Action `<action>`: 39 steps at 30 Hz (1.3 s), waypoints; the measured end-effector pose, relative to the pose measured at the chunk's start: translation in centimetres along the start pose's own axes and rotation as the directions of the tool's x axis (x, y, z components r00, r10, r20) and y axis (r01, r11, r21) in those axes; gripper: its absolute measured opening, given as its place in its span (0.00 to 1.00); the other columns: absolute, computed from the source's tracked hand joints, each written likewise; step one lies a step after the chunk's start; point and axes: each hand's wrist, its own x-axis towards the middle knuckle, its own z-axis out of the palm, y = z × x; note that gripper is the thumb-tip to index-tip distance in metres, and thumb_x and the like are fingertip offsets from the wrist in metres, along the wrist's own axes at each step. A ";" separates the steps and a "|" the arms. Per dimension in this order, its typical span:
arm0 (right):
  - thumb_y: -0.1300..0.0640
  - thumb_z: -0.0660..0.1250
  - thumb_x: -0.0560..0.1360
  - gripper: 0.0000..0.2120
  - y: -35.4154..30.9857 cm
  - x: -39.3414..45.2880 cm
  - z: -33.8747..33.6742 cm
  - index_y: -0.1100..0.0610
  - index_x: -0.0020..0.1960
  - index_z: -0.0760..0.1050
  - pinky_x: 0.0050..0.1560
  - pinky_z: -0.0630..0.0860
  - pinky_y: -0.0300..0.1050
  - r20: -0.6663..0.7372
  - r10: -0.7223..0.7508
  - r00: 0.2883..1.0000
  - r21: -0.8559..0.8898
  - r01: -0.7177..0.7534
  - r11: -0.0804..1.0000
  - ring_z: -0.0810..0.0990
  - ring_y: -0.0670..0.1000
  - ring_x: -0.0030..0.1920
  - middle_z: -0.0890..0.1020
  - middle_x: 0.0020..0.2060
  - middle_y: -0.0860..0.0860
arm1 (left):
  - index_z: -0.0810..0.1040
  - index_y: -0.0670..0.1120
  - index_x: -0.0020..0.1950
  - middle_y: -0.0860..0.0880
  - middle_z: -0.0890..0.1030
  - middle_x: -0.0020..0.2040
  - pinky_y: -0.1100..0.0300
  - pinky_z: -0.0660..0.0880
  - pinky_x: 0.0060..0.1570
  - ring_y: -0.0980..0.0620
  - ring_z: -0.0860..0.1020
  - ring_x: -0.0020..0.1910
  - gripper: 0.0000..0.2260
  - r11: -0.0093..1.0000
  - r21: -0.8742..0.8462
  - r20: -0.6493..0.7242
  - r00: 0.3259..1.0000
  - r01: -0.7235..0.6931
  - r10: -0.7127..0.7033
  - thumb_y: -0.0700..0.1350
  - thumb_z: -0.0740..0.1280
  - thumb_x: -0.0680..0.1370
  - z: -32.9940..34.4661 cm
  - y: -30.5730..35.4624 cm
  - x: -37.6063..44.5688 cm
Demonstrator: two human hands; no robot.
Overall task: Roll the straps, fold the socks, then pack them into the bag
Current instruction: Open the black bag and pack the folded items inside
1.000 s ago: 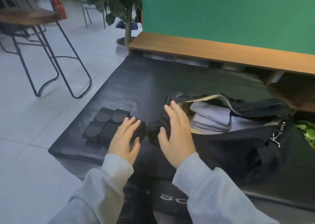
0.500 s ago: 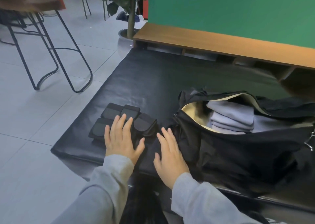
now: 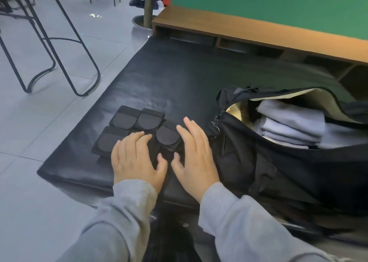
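The socks point(image 3: 289, 125) are folded and packed in the open bag point(image 3: 278, 168), while the rolled straps point(image 3: 137, 128) are left on the surface point(image 3: 179, 78), touched by flat, spread fingers point(image 3: 191, 130).

Both hands point(image 3: 137, 160) point(image 3: 194, 154) flat on rolled straps point(image 3: 137, 122) w/ open bag point(image 3: 278, 162) alongside

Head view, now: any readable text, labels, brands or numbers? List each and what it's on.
None readable.
Rolled straps: plain black, no print visible.
Bag: no logo or label visible.
Folded grey items in the bag: no print visible.
Dark garment at the bottom edge: too dark and blurred to tell.
Left hand and right hand cover parts of the straps.
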 end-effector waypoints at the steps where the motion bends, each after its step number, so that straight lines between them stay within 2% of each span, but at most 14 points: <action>1: 0.61 0.68 0.70 0.33 -0.1 0.6 0.2 0.54 0.72 0.59 0.72 0.57 0.45 0.037 -0.002 0.999 -0.014 0.003 1.000 0.54 0.51 0.74 0.59 0.74 0.52 | 0.76 0.43 0.56 0.46 0.77 0.57 0.55 0.51 0.70 0.47 0.71 0.59 0.20 1.000 0.001 0.000 1.000 -0.001 0.001 0.49 0.62 0.67 0.1 0.0 0.0; 4: 0.56 0.64 0.75 0.30 -0.2 1.8 0.3 0.50 0.75 0.58 0.75 0.48 0.45 0.206 0.003 0.979 -0.053 0.008 0.999 0.49 0.50 0.76 0.55 0.76 0.50 | 0.77 0.43 0.54 0.47 0.78 0.54 0.58 0.50 0.70 0.49 0.70 0.57 0.19 1.000 0.001 -0.014 1.000 -0.015 0.015 0.49 0.60 0.67 0.2 0.0 0.0; 6: 0.53 0.61 0.77 0.26 0.0 1.9 0.4 0.47 0.74 0.60 0.74 0.43 0.43 0.263 0.016 0.965 -0.058 -0.001 0.998 0.47 0.49 0.76 0.55 0.76 0.47 | 0.77 0.44 0.53 0.47 0.78 0.53 0.59 0.50 0.70 0.50 0.71 0.56 0.18 1.000 0.002 -0.028 0.999 -0.031 0.031 0.49 0.60 0.68 0.2 0.0 -0.1; 12: 0.50 0.65 0.73 0.21 0.0 1.6 0.7 0.48 0.65 0.71 0.69 0.59 0.50 0.157 0.084 0.984 -0.053 -0.076 0.996 0.65 0.54 0.67 0.68 0.68 0.48 | 0.79 0.45 0.50 0.48 0.80 0.50 0.55 0.58 0.65 0.51 0.71 0.52 0.16 0.999 0.011 -0.049 0.998 -0.049 0.049 0.50 0.59 0.69 0.0 0.0 -0.2; 16: 0.51 0.65 0.73 0.19 -0.2 1.6 0.7 0.48 0.64 0.72 0.70 0.60 0.50 0.166 0.111 0.980 -0.067 -0.101 0.993 0.63 0.53 0.68 0.67 0.67 0.47 | 0.80 0.47 0.48 0.50 0.80 0.48 0.56 0.62 0.54 0.48 0.76 0.48 0.15 0.999 0.005 -0.035 0.998 -0.052 0.052 0.50 0.58 0.69 -0.3 0.1 -0.3; 20: 0.48 0.61 0.76 0.18 0.1 1.9 0.9 0.49 0.65 0.70 0.73 0.53 0.49 0.217 0.110 0.970 -0.044 -0.103 0.994 0.51 0.52 0.75 0.63 0.71 0.47 | 0.80 0.47 0.47 0.50 0.80 0.47 0.56 0.62 0.53 0.47 0.77 0.46 0.14 0.998 0.014 -0.024 0.998 -0.065 0.066 0.49 0.58 0.70 -0.4 0.1 -0.3; 23: 0.49 0.55 0.80 0.14 0.4 2.5 1.0 0.50 0.62 0.72 0.72 0.54 0.49 0.217 0.136 0.967 0.029 -0.146 0.989 0.55 0.50 0.75 0.63 0.73 0.50 | 0.80 0.46 0.47 0.48 0.80 0.47 0.55 0.65 0.51 0.48 0.74 0.46 0.14 0.995 -0.031 -0.036 0.995 -0.096 0.095 0.47 0.57 0.70 -0.3 -0.2 -0.3; 26: 0.52 0.54 0.80 0.12 0.5 2.8 1.0 0.50 0.55 0.75 0.67 0.59 0.45 0.180 0.161 0.970 0.058 -0.174 0.983 0.66 0.49 0.67 0.73 0.63 0.47 | 0.81 0.45 0.47 0.47 0.80 0.47 0.54 0.71 0.45 0.48 0.72 0.46 0.14 0.991 -0.080 -0.030 0.994 -0.106 0.104 0.46 0.56 0.72 -0.3 -0.2 -0.3; 29: 0.53 0.59 0.76 0.03 0.4 2.8 0.5 0.48 0.50 0.70 0.59 0.60 0.42 0.171 0.196 0.966 0.070 -0.210 0.975 0.69 0.50 0.58 0.73 0.52 0.45 | 0.81 0.45 0.46 0.47 0.80 0.47 0.53 0.72 0.42 0.46 0.74 0.44 0.15 0.988 -0.081 -0.021 0.992 -0.128 0.127 0.46 0.55 0.73 -0.3 -0.3 -0.3; 31: 0.53 0.61 0.74 0.09 0.4 2.7 0.2 0.48 0.54 0.68 0.60 0.59 0.41 0.178 0.207 0.962 0.094 -0.226 0.970 0.69 0.50 0.58 0.73 0.53 0.45 | 0.80 0.44 0.45 0.46 0.80 0.45 0.52 0.72 0.40 0.45 0.73 0.42 0.15 0.986 -0.083 -0.029 0.989 -0.146 0.144 0.45 0.54 0.74 -0.3 -0.3 -0.3; 34: 0.54 0.61 0.73 0.22 0.1 2.7 0.1 0.49 0.67 0.64 0.66 0.56 0.43 0.191 0.230 0.954 0.097 -0.251 0.963 0.64 0.49 0.65 0.71 0.63 0.46 | 0.79 0.43 0.43 0.46 0.79 0.43 0.53 0.70 0.40 0.45 0.72 0.40 0.15 0.983 -0.074 -0.044 0.986 -0.166 0.164 0.45 0.54 0.75 -0.3 -0.4 -0.3; 37: 0.54 0.58 0.75 0.24 -0.1 2.5 0.3 0.53 0.71 0.62 0.68 0.52 0.44 0.176 0.217 0.960 -0.020 -0.217 0.976 0.58 0.50 0.69 0.69 0.67 0.48 | 0.79 0.43 0.43 0.46 0.78 0.42 0.57 0.66 0.41 0.46 0.70 0.40 0.14 0.980 -0.094 -0.050 0.984 -0.177 0.173 0.45 0.54 0.75 -0.2 -0.6 -0.3; 39: 0.53 0.57 0.76 0.23 -0.1 2.3 0.3 0.53 0.70 0.63 0.67 0.52 0.43 0.174 0.205 0.963 -0.057 -0.198 0.979 0.59 0.50 0.69 0.69 0.66 0.49 | 0.79 0.43 0.44 0.46 0.78 0.42 0.56 0.65 0.41 0.47 0.69 0.40 0.14 0.978 -0.112 -0.051 0.984 -0.173 0.169 0.44 0.54 0.75 -0.2 -0.7 -0.4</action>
